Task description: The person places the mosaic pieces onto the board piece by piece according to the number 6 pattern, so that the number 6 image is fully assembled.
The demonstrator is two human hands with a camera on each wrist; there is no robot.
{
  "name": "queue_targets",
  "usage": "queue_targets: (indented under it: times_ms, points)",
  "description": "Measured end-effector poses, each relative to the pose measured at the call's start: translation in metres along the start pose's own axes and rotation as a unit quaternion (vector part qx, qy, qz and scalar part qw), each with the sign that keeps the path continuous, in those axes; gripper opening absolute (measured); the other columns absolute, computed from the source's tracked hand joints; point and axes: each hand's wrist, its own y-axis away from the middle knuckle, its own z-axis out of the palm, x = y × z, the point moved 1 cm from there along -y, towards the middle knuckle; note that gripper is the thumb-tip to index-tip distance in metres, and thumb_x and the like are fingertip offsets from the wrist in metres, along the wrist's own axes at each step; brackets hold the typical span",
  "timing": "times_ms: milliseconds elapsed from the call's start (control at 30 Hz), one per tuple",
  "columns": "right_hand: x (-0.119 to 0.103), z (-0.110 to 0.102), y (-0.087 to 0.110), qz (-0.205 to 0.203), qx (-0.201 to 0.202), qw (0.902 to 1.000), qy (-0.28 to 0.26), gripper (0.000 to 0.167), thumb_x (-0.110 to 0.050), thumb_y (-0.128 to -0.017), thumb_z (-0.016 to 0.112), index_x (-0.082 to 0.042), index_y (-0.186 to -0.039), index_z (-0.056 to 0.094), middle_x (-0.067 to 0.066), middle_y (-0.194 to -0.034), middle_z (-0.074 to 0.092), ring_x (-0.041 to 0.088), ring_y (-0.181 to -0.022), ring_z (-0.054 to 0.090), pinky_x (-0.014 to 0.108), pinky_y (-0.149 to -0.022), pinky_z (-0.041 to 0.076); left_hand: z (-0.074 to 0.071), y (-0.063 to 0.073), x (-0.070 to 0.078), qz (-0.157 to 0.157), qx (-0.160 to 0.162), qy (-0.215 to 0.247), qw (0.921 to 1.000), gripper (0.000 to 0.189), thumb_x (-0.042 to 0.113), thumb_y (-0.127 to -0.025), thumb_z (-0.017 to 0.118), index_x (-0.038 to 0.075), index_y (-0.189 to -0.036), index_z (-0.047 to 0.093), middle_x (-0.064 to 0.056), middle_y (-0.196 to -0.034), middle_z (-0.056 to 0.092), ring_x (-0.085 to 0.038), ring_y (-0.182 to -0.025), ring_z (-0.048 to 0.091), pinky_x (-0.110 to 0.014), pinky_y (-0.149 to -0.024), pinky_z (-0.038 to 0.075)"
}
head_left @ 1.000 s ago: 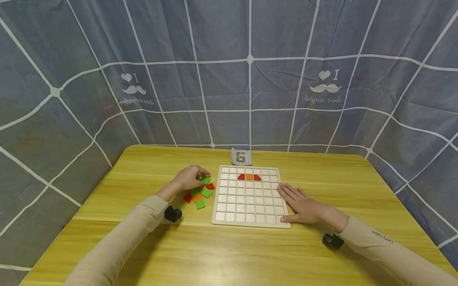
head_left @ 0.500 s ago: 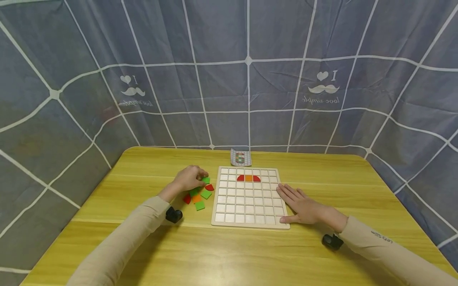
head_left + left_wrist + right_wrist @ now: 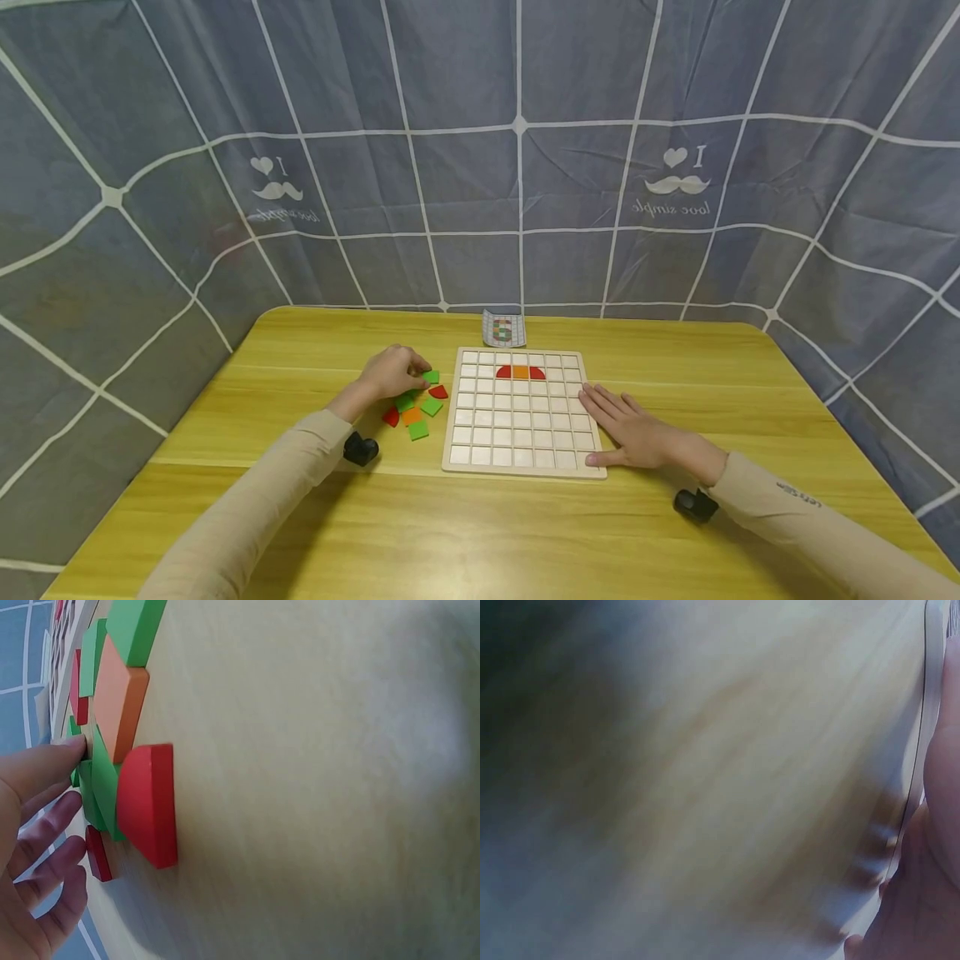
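Observation:
My left hand (image 3: 390, 372) is at the pile of loose tiles left of the board, its thumb and index finger pinching a green square tile (image 3: 431, 377) by its edges. In the left wrist view the thumb covers part of that tile, and the index fingertip is mostly hidden. Around it lie more green tiles (image 3: 418, 430), an orange tile (image 3: 120, 701) and red rounded tiles (image 3: 150, 802). My right hand (image 3: 630, 429) rests, fingers straight and spread, on the right edge of the white grid board (image 3: 525, 475). Two red rounded tiles flank an orange square tile (image 3: 521, 372) near the board's top.
A small printed card (image 3: 503, 330) with a coloured grid pattern stands behind the board. The wooden table (image 3: 480, 533) reaches back to a grey-blue checked curtain (image 3: 450, 183), which also hangs at both sides.
My left thumb and index finger have drawn back slightly to the left, baring more of the green tile. The right hand stays in place on the board, and the view has shifted a little.

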Motion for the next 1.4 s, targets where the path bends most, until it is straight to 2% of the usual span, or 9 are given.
queue_targets:
  times_ms: [367,633,733,967,1200,1400]
  points:
    - [-0.004,-0.004,0.001,0.003,-0.009,1.0,0.0,0.097,-0.059,-0.09,0.052,0.003,-0.153,0.012,0.025,-0.159,0.006,0.044,-0.146,0.008,0.066,-0.112,0.011,0.0,-0.003,-0.002,-0.005,0.007,-0.005,1.0,0.03,0.025,-0.08,0.077,0.011,-0.106,0.075,-0.005,-0.101,0.075,-0.019,-0.089,0.066,-0.035,-0.075,0.053]
    - [-0.006,-0.005,0.002,0.008,-0.015,0.9999,0.0,0.096,-0.057,-0.09,0.054,0.003,-0.153,0.012,0.025,-0.159,0.005,0.043,-0.146,0.008,0.065,-0.112,0.011,-0.003,-0.002,-0.001,-0.016,0.025,-0.018,0.9994,0.033,0.03,-0.079,0.077,0.015,-0.108,0.075,-0.003,-0.103,0.074,-0.015,-0.083,0.065,-0.026,-0.06,0.046]
    - [-0.005,-0.005,0.002,0.01,-0.015,0.9998,0.0,0.097,-0.058,-0.09,0.054,0.003,-0.153,0.011,0.025,-0.159,0.005,0.044,-0.146,0.008,0.065,-0.112,0.012,-0.004,-0.003,0.003,-0.012,0.028,-0.015,0.9994,0.033,0.032,-0.079,0.077,0.015,-0.108,0.075,-0.002,-0.104,0.074,-0.015,-0.084,0.066,-0.024,-0.057,0.044]
    - [-0.004,-0.004,0.001,0.008,-0.013,0.9999,0.001,0.097,-0.058,-0.09,0.054,0.002,-0.153,0.011,0.025,-0.159,0.005,0.044,-0.146,0.009,0.065,-0.112,0.012,-0.004,-0.004,0.014,0.008,0.033,-0.018,0.9993,0.034,0.034,-0.079,0.077,0.016,-0.108,0.075,-0.001,-0.104,0.074,-0.017,-0.087,0.067,-0.024,-0.059,0.047]
    - [-0.004,-0.004,0.001,0.005,-0.01,0.9999,-0.005,0.097,-0.058,-0.09,0.054,0.002,-0.153,0.011,0.025,-0.159,0.006,0.043,-0.146,0.008,0.066,-0.112,0.012,-0.002,-0.007,0.025,0.027,0.039,-0.017,0.9987,0.031,0.032,-0.079,0.077,0.016,-0.106,0.076,0.0,-0.101,0.074,-0.015,-0.082,0.066,-0.023,-0.056,0.045]
    - [-0.003,-0.002,0.002,-0.012,0.01,0.9998,-0.014,0.095,-0.057,-0.09,0.055,0.001,-0.153,0.012,0.026,-0.158,0.008,0.045,-0.145,0.011,0.068,-0.109,0.012,-0.001,-0.01,0.035,0.035,0.035,-0.019,0.9986,0.03,0.032,-0.079,0.077,0.017,-0.104,0.077,-0.002,-0.107,0.073,-0.02,-0.093,0.066,-0.023,-0.056,0.045]
